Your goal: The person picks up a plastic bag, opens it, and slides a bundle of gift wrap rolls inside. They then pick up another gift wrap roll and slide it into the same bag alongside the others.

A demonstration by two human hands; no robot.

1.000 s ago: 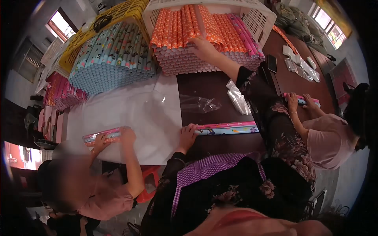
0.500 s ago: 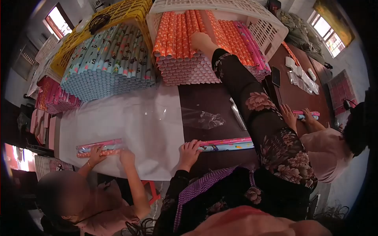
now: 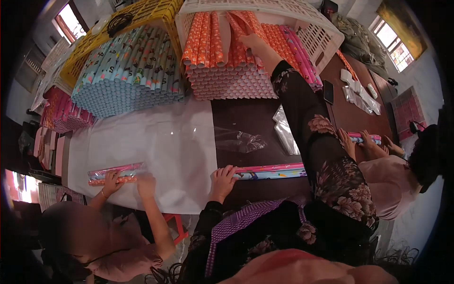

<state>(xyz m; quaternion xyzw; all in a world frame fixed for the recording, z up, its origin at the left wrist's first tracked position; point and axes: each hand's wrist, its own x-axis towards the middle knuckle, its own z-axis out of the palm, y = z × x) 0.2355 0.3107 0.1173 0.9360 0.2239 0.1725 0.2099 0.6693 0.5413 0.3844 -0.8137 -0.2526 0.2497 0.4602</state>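
My left hand (image 3: 223, 183) is closed around the left end of a pink wrapping paper roll (image 3: 274, 167) and a light blue wrapping paper roll (image 3: 279, 175), lying side by side on the dark table. Up at the stack, my right hand (image 3: 257, 43) closes on an orange wrapping paper roll (image 3: 240, 22) that lies tilted across the top. A gap shows in the top layer left of that roll. My right sleeve hides the right ends of the pink and blue rolls.
A white crate (image 3: 326, 42) holds the orange stack; a yellow crate (image 3: 71, 71) backs blue rolls (image 3: 127, 71). Clear plastic sleeves (image 3: 286, 130) and a phone (image 3: 328, 92) lie on the table. Co-workers at left (image 3: 111, 183) and right (image 3: 366, 144) handle rolls.
My right hand has moved slightly right, and an orange roll under it has shifted, opening a gap in the top layer. My left hand stays on the pink and blue rolls.
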